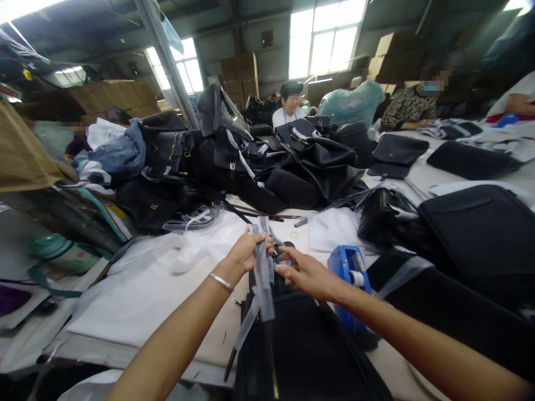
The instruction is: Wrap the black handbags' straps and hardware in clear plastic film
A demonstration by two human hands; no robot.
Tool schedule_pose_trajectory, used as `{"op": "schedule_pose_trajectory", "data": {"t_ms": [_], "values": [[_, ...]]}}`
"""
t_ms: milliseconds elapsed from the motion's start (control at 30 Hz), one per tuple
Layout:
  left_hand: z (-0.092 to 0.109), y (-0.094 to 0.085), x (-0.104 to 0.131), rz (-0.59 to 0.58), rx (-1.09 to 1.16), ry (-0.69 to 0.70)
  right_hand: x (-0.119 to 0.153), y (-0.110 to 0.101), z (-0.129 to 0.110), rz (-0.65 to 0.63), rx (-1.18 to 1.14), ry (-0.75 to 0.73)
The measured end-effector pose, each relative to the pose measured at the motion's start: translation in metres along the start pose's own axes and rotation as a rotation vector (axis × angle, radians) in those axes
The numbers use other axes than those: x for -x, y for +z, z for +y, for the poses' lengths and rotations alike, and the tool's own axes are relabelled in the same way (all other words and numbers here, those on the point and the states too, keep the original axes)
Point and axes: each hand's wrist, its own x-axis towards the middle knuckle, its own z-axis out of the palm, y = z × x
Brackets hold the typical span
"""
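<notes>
A black bag (309,345) lies in front of me at the table's near edge, a gold-coloured zip line showing on it. Above its far end, my left hand (247,253) is closed around several clear plastic strips (264,278), which hang down over the bag. A silver-coloured bracelet (221,282) circles that wrist. My right hand (307,272) is close beside, its thumb and fingers curved and parted around a dark strap piece with a small metal fitting (276,252). Whether the right fingertips touch it is hard to make out.
Just right of my right hand stands a blue tape dispenser (349,278). A heap of black bags (284,167) fills the table's far side, and more black bags (480,234) lie at right. White sheeting (146,301) spreads at left. Several people work around the table.
</notes>
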Motion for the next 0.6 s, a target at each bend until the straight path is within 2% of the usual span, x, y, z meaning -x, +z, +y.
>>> {"op": "schedule_pose_trajectory", "data": {"t_ms": [67, 133, 167, 233, 300, 367, 433, 467, 500, 533, 600], "values": [[-0.009, 0.023, -0.036, 0.066, -0.009, 0.042, 0.006, 0.009, -0.003, -0.166, -0.194, 0.099], [-0.02, 0.037, -0.056, 0.114, -0.051, 0.072, 0.0, 0.014, 0.007, -0.184, -0.099, 0.233], [-0.024, 0.038, -0.06, 0.128, -0.087, 0.081, -0.006, 0.012, 0.015, -0.159, 0.001, 0.299], [-0.031, 0.029, -0.053, 0.145, -0.191, 0.091, -0.02, -0.001, 0.037, -0.117, 0.184, 0.396], [-0.034, 0.007, -0.027, 0.174, -0.333, 0.099, -0.032, -0.021, 0.059, -0.06, 0.317, 0.444], [-0.039, -0.019, 0.012, 0.233, -0.504, 0.098, -0.038, -0.04, 0.074, 0.02, 0.478, 0.461], [-0.051, -0.042, 0.056, 0.246, -0.663, 0.104, -0.038, -0.048, 0.081, 0.069, 0.619, 0.432], [-0.059, -0.051, 0.077, 0.241, -0.763, 0.107, -0.037, -0.048, 0.081, 0.062, 0.671, 0.401], [-0.069, -0.059, 0.095, 0.24, -0.969, 0.124, -0.035, -0.044, 0.081, 0.028, 0.708, 0.36], [-0.079, -0.064, 0.11, 0.223, -1.104, 0.067, -0.032, -0.037, 0.079, -0.028, 0.732, 0.31], [-0.096, -0.071, 0.127, 0.185, -1.169, -0.07, -0.027, -0.021, 0.076, -0.164, 0.762, 0.211]]}}
